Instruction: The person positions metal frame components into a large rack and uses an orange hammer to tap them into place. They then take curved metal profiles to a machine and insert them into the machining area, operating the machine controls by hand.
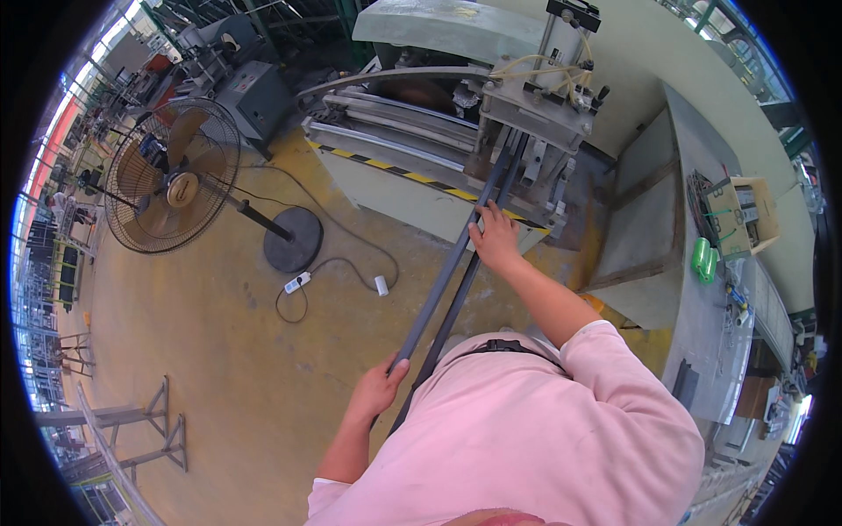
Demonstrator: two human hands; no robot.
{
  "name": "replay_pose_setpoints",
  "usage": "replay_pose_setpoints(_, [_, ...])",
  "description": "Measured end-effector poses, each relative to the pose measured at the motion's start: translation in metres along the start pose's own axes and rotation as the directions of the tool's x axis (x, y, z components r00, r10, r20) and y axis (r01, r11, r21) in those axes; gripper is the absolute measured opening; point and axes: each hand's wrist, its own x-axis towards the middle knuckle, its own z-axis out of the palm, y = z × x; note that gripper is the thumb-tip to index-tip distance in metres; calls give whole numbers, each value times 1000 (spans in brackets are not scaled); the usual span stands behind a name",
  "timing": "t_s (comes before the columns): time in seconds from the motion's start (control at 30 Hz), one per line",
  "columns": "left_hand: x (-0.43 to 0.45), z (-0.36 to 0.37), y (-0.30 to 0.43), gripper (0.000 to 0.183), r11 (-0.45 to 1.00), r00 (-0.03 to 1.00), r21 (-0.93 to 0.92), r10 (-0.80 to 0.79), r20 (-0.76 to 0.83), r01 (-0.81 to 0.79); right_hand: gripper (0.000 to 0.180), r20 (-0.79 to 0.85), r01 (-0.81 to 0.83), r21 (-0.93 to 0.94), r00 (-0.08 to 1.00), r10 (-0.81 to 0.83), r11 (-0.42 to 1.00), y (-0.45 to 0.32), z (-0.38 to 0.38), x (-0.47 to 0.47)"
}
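Two long dark metal profiles run side by side from the clamp area of a machine towards my body. My left hand (381,388) grips the left profile (437,289) near my waist, thumb on top. Farther along, close to the machine's edge, my right hand (493,233) rests over the profiles with its fingers bent; whether it grips them is not plain. The right profile (454,309) passes beneath my right hand and beside my belt. The far ends lie under the metal plate of the pneumatic clamp (539,112), which carries a cylinder and hoses.
A pedestal fan (174,187) stands at left, its cable and a power strip (297,283) on the floor. Yellow-black tape edges the machine base (395,191). At right, a metal bench (710,329) holds a cardboard box (730,220) and green rolls (704,261). Metal stands (158,421) are lower left.
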Motion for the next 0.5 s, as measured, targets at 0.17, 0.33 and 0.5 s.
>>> replay_pose_setpoints(0.17, [20, 15, -8, 60, 999, 1000, 38, 18, -20, -17, 50, 33, -30, -62, 999, 33, 998, 13, 13, 3])
replay_pose_setpoints(0.33, [60, 47, -49, 60, 996, 995, -56, 72, -62, -75, 57, 159, -40, -114, 986, 58, 993, 6, 17, 3])
replay_pose_setpoints(0.5, [116, 73, -33, 63, 984, 982, -42, 172, -74, -176, 75, 89, -358, 392, 932, 352, 848, 42, 49, -20])
